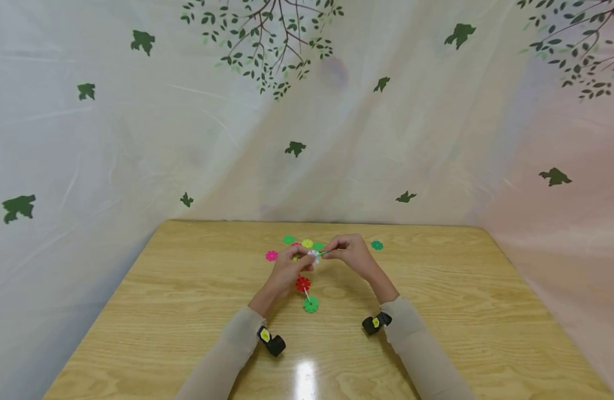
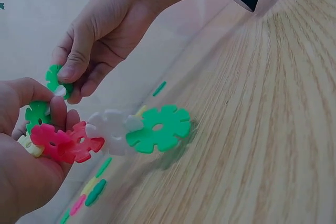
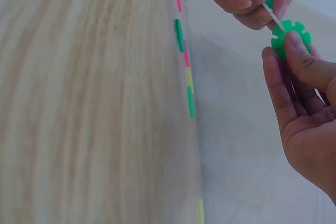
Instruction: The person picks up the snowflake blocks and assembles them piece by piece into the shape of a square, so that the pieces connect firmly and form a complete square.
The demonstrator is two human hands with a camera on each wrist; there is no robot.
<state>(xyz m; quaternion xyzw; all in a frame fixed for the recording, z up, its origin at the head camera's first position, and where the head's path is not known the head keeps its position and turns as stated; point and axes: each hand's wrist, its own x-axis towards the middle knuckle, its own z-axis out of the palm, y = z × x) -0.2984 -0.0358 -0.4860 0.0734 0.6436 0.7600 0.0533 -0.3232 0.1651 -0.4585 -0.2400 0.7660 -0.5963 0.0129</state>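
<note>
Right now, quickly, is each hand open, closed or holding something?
Left hand: closed, holding a chain of linked flower-shaped discs.
Right hand: closed, pinching a green disc between thumb and fingers.

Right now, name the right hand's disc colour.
The disc is green, clearest in the right wrist view.

The chain of discs [image 2: 93,144] runs green at its near end, then white, red, pinkish red, pale yellow, green and white, with a bright green disc [image 3: 292,41] at right. Far loose discs [image 1: 271,255] are pink, yellow and green, and a teal disc [image 1: 377,245] is farther right. The tan table [image 1: 187,322] is streaked with darker grain; the off-white backdrop [image 1: 337,150] bears dark green birds [image 1: 295,148].
</note>
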